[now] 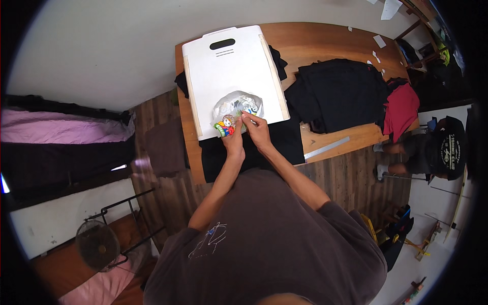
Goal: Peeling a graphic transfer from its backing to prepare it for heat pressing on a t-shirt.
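A long wooden tabletop (325,43) carries a flat white rectangular board with a handle slot (231,76) lying over black cloth (274,145). At the board's near edge lies a clear glossy sheet with colourful cartoon stickers (235,113). The left hand (234,140) pinches its lower edge; the right hand (257,131) pinches its right side.

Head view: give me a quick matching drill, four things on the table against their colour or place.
Things:
1 board
2 colourful sticker sheet
3 metal ruler
4 red cloth

Descriptions:
A along the table's near edge, right of the hands
B white, with a handle slot
C beside the black pile, far right
D pinched in the left hand

Pairs: 1-B, 2-D, 3-A, 4-C
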